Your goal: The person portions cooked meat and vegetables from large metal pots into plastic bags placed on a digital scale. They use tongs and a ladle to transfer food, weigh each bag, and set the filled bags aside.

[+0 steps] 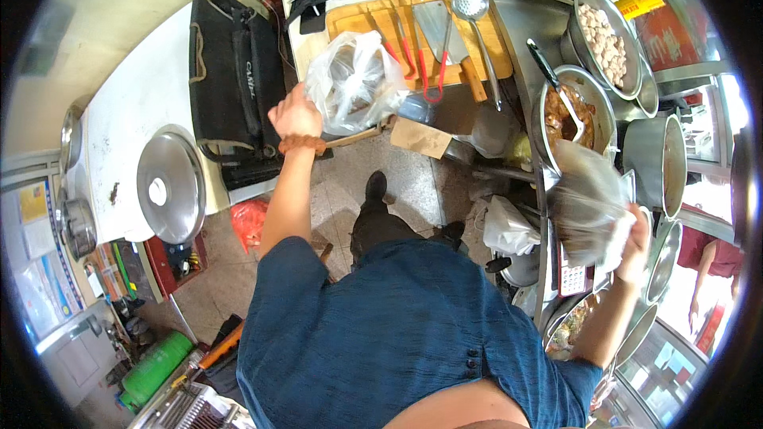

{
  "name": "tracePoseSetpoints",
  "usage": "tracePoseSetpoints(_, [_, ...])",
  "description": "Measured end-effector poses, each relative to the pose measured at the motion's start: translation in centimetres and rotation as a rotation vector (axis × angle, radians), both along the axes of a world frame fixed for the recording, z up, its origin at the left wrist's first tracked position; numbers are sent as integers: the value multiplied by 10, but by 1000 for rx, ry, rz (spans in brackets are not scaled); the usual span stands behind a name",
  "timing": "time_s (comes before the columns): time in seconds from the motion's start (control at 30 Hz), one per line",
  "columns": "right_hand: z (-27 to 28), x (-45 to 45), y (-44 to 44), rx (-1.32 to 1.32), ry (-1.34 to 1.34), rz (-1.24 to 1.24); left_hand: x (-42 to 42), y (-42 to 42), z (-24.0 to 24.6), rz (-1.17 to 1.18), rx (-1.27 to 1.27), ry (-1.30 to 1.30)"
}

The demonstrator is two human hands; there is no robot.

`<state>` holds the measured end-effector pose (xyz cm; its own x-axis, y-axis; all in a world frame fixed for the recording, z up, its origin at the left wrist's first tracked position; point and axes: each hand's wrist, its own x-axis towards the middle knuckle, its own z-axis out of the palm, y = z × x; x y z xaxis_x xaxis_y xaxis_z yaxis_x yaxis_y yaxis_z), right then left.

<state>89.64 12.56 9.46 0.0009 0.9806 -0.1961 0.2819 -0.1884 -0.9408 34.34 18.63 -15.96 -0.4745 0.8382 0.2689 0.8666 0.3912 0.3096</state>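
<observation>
My left hand [296, 112], with a brown braided band at the wrist, is at the left edge of a knotted clear plastic bag [356, 80]. Its fingers are partly hidden, so whether they grip the bag is unclear. The bag sits at the near edge of a wooden cutting board [501, 42] and has something dark inside. On the right, my right hand [635, 247] holds up another plastic bag [587, 205], blurred, with dark contents. This bag hangs over the counter, just in front of a steel bowl of brown stewed food [566, 110] with a black-handled ladle [551, 74].
A cleaver [441, 30], red-handled tongs [424, 71] and a skimmer [477, 18] lie on the board. Behind the stew stands a bowl of pale pieces [602, 44]. A black bag [238, 77] and steel lid [171, 185] occupy the left table. A person [712, 256] is beyond the window.
</observation>
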Motion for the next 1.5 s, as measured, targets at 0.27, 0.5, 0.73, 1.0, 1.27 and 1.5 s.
tracePoseSetpoints(0.27, [-159, -350, 142, -730, 813, 285, -27, -5, 9, 10, 384, -965])
tracePoseSetpoints(0.5, [-240, -473, 154, -67, -186, 342, -29, 7, 47, -147, 246, -1048])
tracePoseSetpoints(0.73, [-282, -404, 162, 54, -823, -94, -70, 40, 54, -98, 195, -1526])
tracePoseSetpoints(1.0, [-249, -425, 160, -147, -260, 244, -81, 46, 44, -138, 39, -1513])
tracePoseSetpoints(1.27, [-263, -432, 193, -216, -663, 322, -95, 52, 49, -116, 123, -1576])
tracePoseSetpoints(1.5, [-239, -410, 187, -121, -493, 139, -81, 56, 58, -284, 234, -1631])
